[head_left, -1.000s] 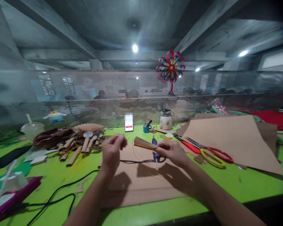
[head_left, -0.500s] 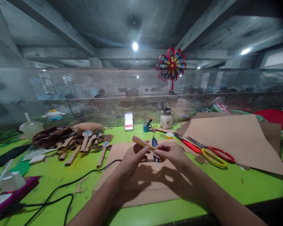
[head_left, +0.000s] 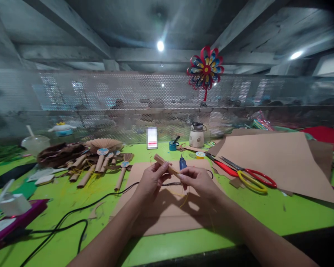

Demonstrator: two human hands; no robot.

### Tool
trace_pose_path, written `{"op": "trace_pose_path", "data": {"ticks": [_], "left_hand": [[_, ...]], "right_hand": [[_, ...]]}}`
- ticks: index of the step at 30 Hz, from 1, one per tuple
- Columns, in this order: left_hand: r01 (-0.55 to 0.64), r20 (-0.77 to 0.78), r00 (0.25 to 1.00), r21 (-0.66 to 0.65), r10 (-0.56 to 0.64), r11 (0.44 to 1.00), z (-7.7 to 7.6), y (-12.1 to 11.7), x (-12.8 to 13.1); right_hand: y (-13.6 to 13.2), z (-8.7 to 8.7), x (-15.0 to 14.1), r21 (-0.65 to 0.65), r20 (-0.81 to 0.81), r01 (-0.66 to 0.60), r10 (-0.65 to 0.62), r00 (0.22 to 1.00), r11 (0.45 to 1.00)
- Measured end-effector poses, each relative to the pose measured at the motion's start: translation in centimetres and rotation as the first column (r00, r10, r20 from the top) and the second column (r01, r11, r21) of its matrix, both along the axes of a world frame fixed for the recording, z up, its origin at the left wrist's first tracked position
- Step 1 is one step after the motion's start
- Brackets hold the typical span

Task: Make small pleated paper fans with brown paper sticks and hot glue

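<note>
Between my two hands is a folded strip of brown kraft paper (head_left: 167, 165), slanting down to the right. My left hand (head_left: 153, 178) pinches its upper left part between thumb and fingers. At the lower right end, my right hand (head_left: 197, 180) grips it the same way. Thin yellow strands hang below the fingers. Just behind my right hand lies a blue glue gun (head_left: 183, 161), partly hidden by the fingers, with a black cable running off to the left. Under both hands are flat brown paper sheets (head_left: 156, 226).
Paper fans with rolled handles (head_left: 121, 177) lie at the left near a purple power strip (head_left: 25, 218). Red-handled and yellow-handled scissors (head_left: 252, 181) rest at the right beside large kraft sheets (head_left: 272, 159). A phone (head_left: 151, 138) and a bottle (head_left: 197, 135) stand behind.
The paper strip and both hands have shifted slightly left, and the strip now shows its smooth folded side more. My head view has tipped down a little. Both hands keep their grip.
</note>
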State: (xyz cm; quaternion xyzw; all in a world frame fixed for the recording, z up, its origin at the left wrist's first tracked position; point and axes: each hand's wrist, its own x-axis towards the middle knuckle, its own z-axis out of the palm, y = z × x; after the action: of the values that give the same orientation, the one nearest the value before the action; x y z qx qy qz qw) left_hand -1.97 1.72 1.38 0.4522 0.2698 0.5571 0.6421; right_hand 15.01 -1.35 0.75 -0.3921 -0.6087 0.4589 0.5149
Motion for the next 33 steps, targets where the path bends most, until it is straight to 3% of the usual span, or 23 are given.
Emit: {"op": "trace_pose_path", "data": {"ticks": [4, 7, 13, 16, 18, 22, 25, 29, 33], "left_hand": [[0.007, 0.003, 1.0, 0.01, -0.007, 1.0, 0.0, 0.2, -0.2], [0.009, -0.013, 1.0, 0.018, -0.008, 1.0, 0.2, 0.4, -0.5], [-0.015, -0.064, 0.998, -0.005, 0.015, 1.0, 0.2, 0.7, -0.9], [-0.016, -0.079, 0.997, -0.019, 0.015, 1.0, 0.0, 0.8, -0.9], [0.002, -0.074, 0.997, -0.024, -0.004, 1.0, -0.1, 0.9, -0.9], [0.039, 0.009, 0.999, -0.029, -0.039, 0.999, 0.1, 1.2, -1.3], [0.034, 0.044, 0.998, -0.019, -0.034, 0.999, 0.5, 1.2, -1.6], [0.03, 0.088, 0.996, 0.006, -0.03, 1.0, 0.9, 1.0, -1.7], [0.039, 0.132, 0.99, 0.033, -0.043, 0.999, 0.8, 1.0, -1.7]], "right_hand": [[0.1, -0.4, 0.0, 0.081, 0.07, 0.019, -0.025, 0.997, 0.997], [-0.1, -0.5, 0.1, 0.256, 0.237, 0.038, -0.101, 0.966, 0.966], [-0.7, -0.9, 0.4, 0.593, 0.462, 0.092, -0.432, 0.774, 0.8], [-0.9, -0.9, 0.4, 0.673, 0.487, 0.054, -0.497, 0.718, 0.738], [-0.9, -0.8, 0.4, 0.66, 0.464, 0.068, -0.477, 0.746, 0.748], [-0.8, -0.2, 0.6, 0.483, 0.363, 0.118, -0.321, 0.875, 0.867], [-0.9, 0.3, 0.9, 0.377, 0.314, 0.09, -0.218, 0.924, 0.922], [-1.1, 0.5, 0.9, 0.364, 0.24, 0.071, -0.166, 0.956, 0.929], [-1.1, 0.4, 1.0, 0.401, 0.184, 0.146, -0.235, 0.954, 0.904]]}}
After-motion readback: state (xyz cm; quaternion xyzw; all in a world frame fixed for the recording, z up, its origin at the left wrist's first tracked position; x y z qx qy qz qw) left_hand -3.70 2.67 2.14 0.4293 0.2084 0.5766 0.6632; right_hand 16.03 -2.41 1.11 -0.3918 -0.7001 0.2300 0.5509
